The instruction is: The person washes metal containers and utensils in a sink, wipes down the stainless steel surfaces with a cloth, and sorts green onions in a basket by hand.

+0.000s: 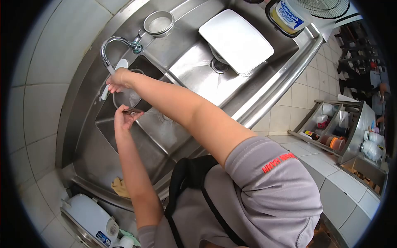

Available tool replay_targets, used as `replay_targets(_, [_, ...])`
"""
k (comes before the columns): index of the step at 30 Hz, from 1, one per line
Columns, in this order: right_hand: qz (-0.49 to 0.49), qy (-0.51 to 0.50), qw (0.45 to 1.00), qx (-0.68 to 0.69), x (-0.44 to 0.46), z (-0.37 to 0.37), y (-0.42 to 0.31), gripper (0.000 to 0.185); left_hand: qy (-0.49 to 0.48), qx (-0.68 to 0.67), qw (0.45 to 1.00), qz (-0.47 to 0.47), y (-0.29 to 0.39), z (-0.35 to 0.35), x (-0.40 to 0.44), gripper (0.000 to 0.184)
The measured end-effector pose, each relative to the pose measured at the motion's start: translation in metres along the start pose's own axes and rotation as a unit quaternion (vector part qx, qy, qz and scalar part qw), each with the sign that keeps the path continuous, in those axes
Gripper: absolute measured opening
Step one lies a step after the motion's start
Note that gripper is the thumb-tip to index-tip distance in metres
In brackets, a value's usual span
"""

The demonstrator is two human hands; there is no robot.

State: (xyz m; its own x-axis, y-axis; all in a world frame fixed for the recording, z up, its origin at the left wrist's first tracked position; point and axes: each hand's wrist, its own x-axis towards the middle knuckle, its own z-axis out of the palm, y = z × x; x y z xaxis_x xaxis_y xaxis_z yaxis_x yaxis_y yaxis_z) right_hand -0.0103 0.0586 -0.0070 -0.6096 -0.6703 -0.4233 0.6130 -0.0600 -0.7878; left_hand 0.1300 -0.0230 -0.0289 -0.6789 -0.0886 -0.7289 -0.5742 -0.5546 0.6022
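In the head view, work on the bowl (120,102) looks under way rather than finished: it sits in the sink (155,134)'s small basin near the wall-side edge, below the tap (108,43), not lifted out. The left hand (125,118) has its fingers parted at the bowl's rim, though I cannot tell whether they pinch it; the right hand (120,79) is curled beside the spout against a white utensil (104,92), its grip unclear. Round tins (159,22) stand at the wall-side edge, and a white tray (237,39) lies toward the right end; whether any are clean cannot be told
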Motion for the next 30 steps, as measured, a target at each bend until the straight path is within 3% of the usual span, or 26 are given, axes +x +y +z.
replay_targets(4, [-0.076,0.031,0.986,-0.146,-0.024,0.0,-0.018,0.021,-0.01,0.012,1.0,0.006,0.006,0.008,-0.002,0.03])
replay_targets(5, [-0.146,0.05,0.936,-0.318,-0.018,-0.002,-0.013,0.021,-0.016,0.018,1.0,0.012,0.008,0.011,-0.005,0.031])
replay_targets(7, [-0.263,0.082,0.735,-0.62,-0.027,-0.001,-0.012,0.022,-0.02,0.027,0.999,0.015,0.014,0.015,-0.009,0.032])
replay_targets(8, [-0.164,0.047,0.798,-0.578,-0.05,-0.004,-0.014,0.03,-0.018,0.028,0.999,0.014,0.019,0.015,-0.01,0.032])
replay_targets(11, [-0.24,-0.025,0.634,-0.734,-0.117,-0.013,-0.008,0.024,-0.032,0.052,0.998,0.024,0.037,0.009,-0.01,0.023])
replay_targets(13, [-0.258,-0.012,0.575,-0.776,-0.125,-0.017,0.0,0.021,-0.006,0.062,0.998,-0.006,0.048,0.019,-0.017,0.022])
replay_targets(14, [-0.268,-0.006,0.543,-0.796,-0.128,-0.019,0.002,0.02,-0.005,0.111,0.994,0.003,0.051,0.015,-0.012,0.038])
replay_targets(18, [-0.259,0.089,0.711,-0.648,-0.159,-0.031,-0.005,0.017,-0.053,0.282,0.958,-0.018,0.075,0.057,-0.029,0.08])
replay_targets(19, [-0.256,0.116,0.739,-0.613,-0.176,-0.035,-0.01,0.016,-0.059,0.277,0.959,-0.012,0.08,0.062,-0.028,0.08])
replay_targets(22, [-0.337,0.274,0.82,-0.372,-0.204,-0.05,0.003,0.02,-0.141,0.214,0.966,0.014,0.091,0.074,-0.013,0.062])
replay_targets(24, [-0.288,0.341,0.843,-0.3,-0.228,-0.054,0.015,0.024,-0.173,0.168,0.968,0.062,0.091,0.074,0.009,0.049])
replay_targets(26, [-0.335,0.396,0.831,-0.2,-0.242,-0.062,0.037,0.022,-0.115,0.179,0.974,0.075,0.089,0.083,0.03,0.039])
replay_targets(28, [-0.339,0.341,0.877,0.017,-0.257,-0.068,0.051,0.031,-0.079,0.165,0.978,0.095,0.089,0.086,0.051,0.031])
replay_targets(29, [-0.293,0.387,0.873,0.045,-0.26,-0.076,0.063,0.032,-0.071,0.147,0.981,0.107,0.087,0.085,0.061,0.028])
replay_targets(30, [-0.297,0.359,0.879,0.105,-0.27,-0.079,0.06,0.03,-0.063,0.13,0.982,0.119,0.086,0.083,0.069,0.024])
